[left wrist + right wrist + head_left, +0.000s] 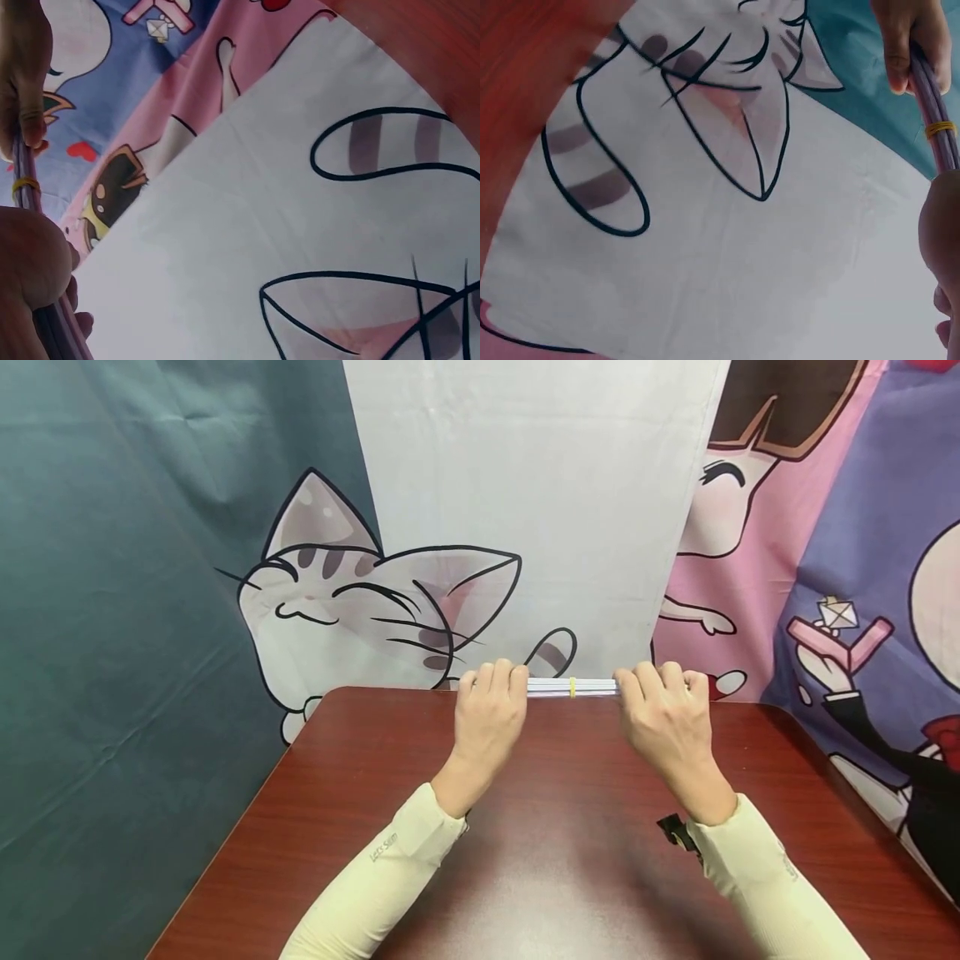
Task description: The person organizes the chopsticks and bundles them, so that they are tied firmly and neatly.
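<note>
A bundle of thin, pale, straight sticks (547,687) is held level above the table's far edge in the head view. A yellow rubber band (573,687) wraps it between the two hands. My left hand (491,706) grips the left part with fingers curled over it, and my right hand (667,714) grips the right part the same way. In the left wrist view the sticks (28,196) look purplish and run through the left fist. From the right wrist the band (940,129) shows again, with the left hand (915,34) beyond it.
Below the hands lies a reddish-brown wooden table (540,827) with rounded far corners. Behind it hangs a cloth backdrop (540,485) printed with a cartoon cat and other figures. A small black strap (678,833) sticks out beside the right sleeve (765,877).
</note>
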{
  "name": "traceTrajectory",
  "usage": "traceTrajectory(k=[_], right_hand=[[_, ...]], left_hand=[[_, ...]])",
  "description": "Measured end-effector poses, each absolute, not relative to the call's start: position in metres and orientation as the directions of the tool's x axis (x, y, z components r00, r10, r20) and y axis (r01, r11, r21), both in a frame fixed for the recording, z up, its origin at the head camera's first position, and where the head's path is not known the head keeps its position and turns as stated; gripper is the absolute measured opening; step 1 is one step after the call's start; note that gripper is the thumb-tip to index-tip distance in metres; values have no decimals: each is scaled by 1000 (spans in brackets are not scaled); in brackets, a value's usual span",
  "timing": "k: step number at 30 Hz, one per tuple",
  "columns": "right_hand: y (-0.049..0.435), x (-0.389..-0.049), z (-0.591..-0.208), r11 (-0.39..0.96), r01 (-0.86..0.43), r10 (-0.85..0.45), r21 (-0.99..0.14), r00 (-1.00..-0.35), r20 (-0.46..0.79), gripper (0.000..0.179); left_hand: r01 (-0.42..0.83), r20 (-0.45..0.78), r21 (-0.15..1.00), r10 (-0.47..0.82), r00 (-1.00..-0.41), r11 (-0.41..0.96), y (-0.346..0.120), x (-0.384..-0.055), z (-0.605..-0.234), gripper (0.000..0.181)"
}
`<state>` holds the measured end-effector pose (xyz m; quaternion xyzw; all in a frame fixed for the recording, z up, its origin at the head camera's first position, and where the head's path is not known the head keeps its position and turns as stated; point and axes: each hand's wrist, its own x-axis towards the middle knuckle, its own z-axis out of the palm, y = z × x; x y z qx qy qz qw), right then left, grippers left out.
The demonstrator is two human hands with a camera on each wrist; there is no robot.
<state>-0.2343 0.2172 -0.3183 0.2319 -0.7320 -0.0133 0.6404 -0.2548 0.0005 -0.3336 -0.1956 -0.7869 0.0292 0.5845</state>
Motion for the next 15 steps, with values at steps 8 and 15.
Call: traceTrajectory(k=[8,15], right_hand=[[224,-240,-320,898,-304,-352,319,-58,934,27],[230,-241,-322,899,-310,-337,309,-40,941,24]], left_hand=[[294,907,-304,370,-202,906,-9,-268,-345,13],[416,882,-350,445,-157,840,-21,-272,-344,13]])
